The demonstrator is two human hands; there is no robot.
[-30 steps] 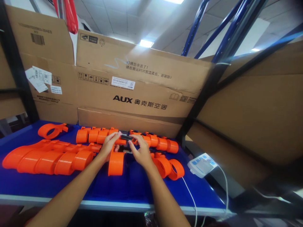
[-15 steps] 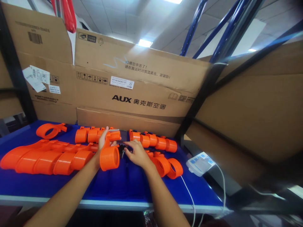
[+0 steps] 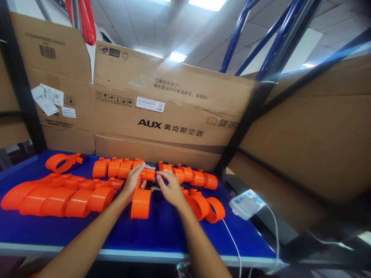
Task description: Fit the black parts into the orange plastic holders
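My left hand (image 3: 133,180) is closed around the upper bar of an orange plastic ring bracket (image 3: 141,204), and the ring hangs below my fingers. The far end of that bar points right, toward my right hand (image 3: 171,188). Thumb and forefinger of my right hand are bent close together right at the bar's end. Whatever they pinch, if anything, is too small or hidden to make out. A thin metallic strip shows just below the bar, between the hands. Behind the left hand stands a row of similar orange brackets (image 3: 115,168).
More orange brackets (image 3: 55,200) lie nested at the left, with others (image 3: 199,177) at the right and a single one (image 3: 59,163) at the back left. A white device with a cable (image 3: 246,204) sits at the blue table's (image 3: 95,235) right edge. Cardboard (image 3: 174,104) walls the back.
The bracket in my left hand has shifted right and turned, so its ring opening no longer faces me. My right hand's fingers have drawn in to the bar's end.
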